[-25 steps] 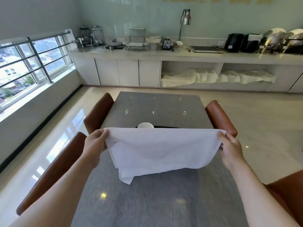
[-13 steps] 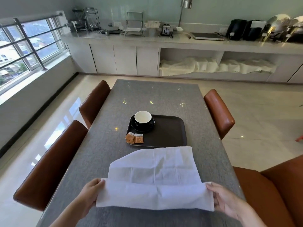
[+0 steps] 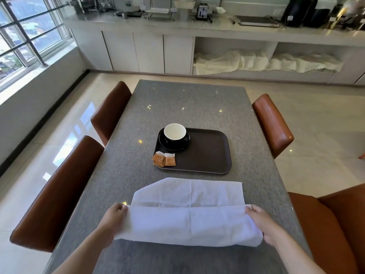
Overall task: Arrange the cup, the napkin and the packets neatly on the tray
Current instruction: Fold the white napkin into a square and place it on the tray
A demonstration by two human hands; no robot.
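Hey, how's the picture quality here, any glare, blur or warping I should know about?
Head view: daylight from the window on the left throws bright glare on the glossy floor; small ceiling-light glints dot the table; wide-angle warping bends the counter and chairs; the far right counter items smear with blur; the napkin, cup and packets are sharp.

No readable text anywhere. The two orange packets (image 3: 164, 159) on the tray (image 3: 207, 155) carry a pale dotted print, too small to resolve into letters. The white napkin (image 3: 187, 212) shows fold creases only. The cup (image 3: 175, 131) is plain white inside, with a dark saucer and no logo. The appliances on the back counter (image 3: 217, 24) have light patches that could be labels, but they are blurred and unreadable.
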